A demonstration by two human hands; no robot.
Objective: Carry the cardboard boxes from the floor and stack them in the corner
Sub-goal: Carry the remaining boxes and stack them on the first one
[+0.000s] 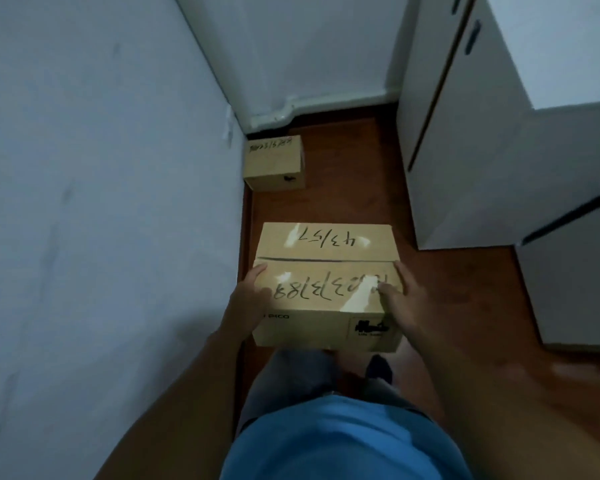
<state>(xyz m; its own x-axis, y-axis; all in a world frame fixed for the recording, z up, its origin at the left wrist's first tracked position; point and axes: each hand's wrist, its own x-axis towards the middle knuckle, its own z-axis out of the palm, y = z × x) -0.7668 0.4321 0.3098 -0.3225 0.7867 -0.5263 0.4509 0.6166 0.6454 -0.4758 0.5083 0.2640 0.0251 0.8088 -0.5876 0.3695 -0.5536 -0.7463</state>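
I hold a brown cardboard box with black handwritten numbers on its taped top, in front of my waist above the floor. My left hand grips its left side. Over the near right corner lies my right hand, with the thumb on the top. A second, smaller cardboard box sits on the floor ahead, against the left wall in the corner.
A pale wall runs close along my left. White cabinets stand on the right, leaving a narrow strip of reddish wooden floor toward the corner. My legs and a dark shoe show below the box.
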